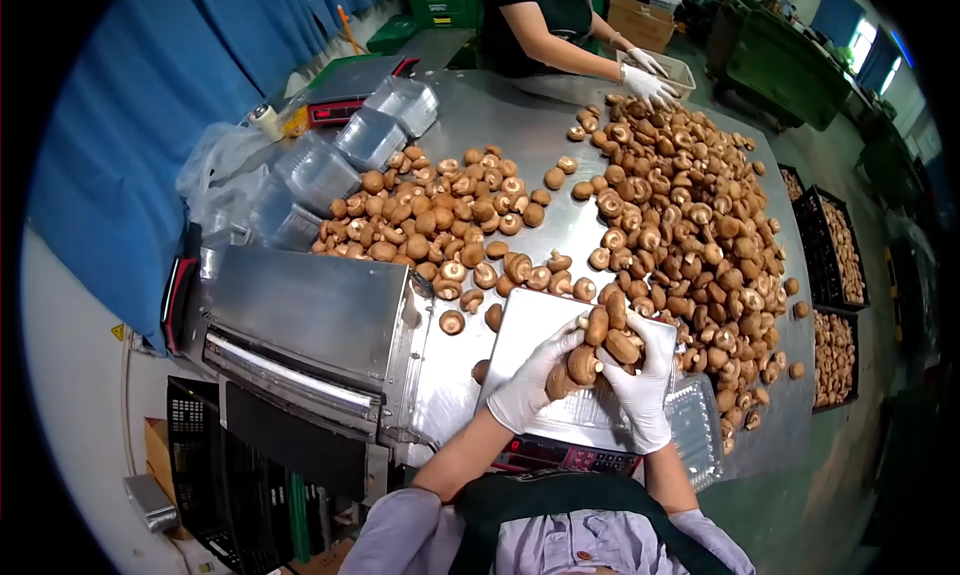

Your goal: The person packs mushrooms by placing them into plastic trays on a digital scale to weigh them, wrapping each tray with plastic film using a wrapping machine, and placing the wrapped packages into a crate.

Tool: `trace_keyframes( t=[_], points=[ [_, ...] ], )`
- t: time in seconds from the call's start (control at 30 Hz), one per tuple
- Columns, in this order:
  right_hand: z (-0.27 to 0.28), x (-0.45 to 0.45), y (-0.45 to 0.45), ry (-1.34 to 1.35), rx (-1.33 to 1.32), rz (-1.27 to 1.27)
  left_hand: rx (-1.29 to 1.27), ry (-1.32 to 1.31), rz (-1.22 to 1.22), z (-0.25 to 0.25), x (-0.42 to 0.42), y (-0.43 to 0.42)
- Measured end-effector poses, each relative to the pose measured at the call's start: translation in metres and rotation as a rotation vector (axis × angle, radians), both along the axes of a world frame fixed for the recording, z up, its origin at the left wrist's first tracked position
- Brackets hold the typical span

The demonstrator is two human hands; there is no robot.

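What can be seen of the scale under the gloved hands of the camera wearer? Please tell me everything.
The scale has a flat, rectangular, silvery plate, metal by its look, and a red front panel with a lit red display. It sits slightly turned on the metal table. The left hand and right hand, both gripping mushrooms, hide part of the plate; whether they touch it is unclear. A clear plastic container lies by its right edge.
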State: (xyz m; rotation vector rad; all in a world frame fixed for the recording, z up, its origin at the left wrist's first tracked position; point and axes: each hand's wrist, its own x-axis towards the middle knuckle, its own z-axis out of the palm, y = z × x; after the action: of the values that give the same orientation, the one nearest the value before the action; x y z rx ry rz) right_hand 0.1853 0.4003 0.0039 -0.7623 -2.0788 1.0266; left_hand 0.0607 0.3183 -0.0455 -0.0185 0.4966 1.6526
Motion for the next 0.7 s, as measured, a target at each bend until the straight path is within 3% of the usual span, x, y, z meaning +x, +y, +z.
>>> trace_keyframes(
  t=[0.07, 0.17, 0.27, 0.33, 0.5, 0.7],
  points=[
    [-0.018, 0.009, -0.002, 0.093, -0.066, -0.023, 0.033, 0.164, -0.094, 0.002, -0.008, 0.000],
    [-0.018, 0.018, -0.007, 0.058, 0.198, -0.093, -0.019, 0.660, -0.091, 0.009, -0.021, 0.001],
    [-0.032, 0.032, -0.007, -0.082, 0.331, -0.088, 0.051, 1.563, 0.092, 0.003, -0.026, -0.004],
    [-0.041, 0.044, -0.009, -0.323, 0.352, -0.060, -0.012, 1.770, 0.049, 0.006, -0.022, -0.011],
    [-0.036, 0.061, -0.006, -0.511, 0.306, 0.083, 0.006, 2.124, 0.137, -0.011, -0.016, -0.024],
    [-0.008, 0.081, 0.002, -0.757, 0.166, 0.220, -0.008, 2.044, 0.144, -0.009, -0.017, -0.032]
  ],
)
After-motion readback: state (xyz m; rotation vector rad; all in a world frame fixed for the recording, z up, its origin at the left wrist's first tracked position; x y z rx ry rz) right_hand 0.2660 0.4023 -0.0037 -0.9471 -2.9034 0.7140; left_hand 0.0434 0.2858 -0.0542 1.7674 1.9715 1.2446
